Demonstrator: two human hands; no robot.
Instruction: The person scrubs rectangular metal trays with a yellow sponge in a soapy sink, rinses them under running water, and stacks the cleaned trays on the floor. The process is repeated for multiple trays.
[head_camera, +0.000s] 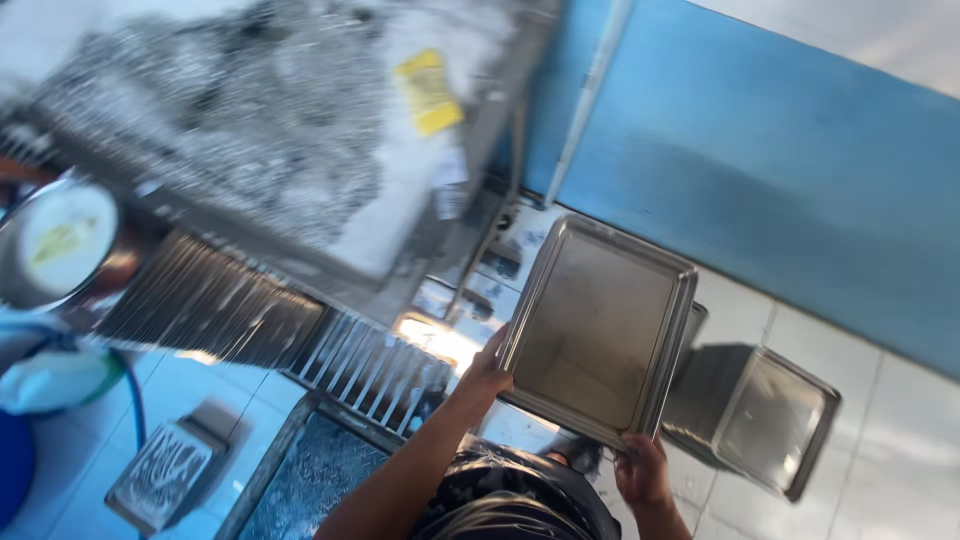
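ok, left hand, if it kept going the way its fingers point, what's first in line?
The left hand grips the near-left edge of the steel tray, fingers pointing up-frame. First beyond it, probably the table leg; depth is unclear.

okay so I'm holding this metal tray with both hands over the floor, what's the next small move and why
Probably lower the flat metal tray toward the metal pans standing on the tiled floor just to its right. The left hand grips its left edge and the right hand its near corner, so it hangs in the air, tilted, with nothing under it but those pans.
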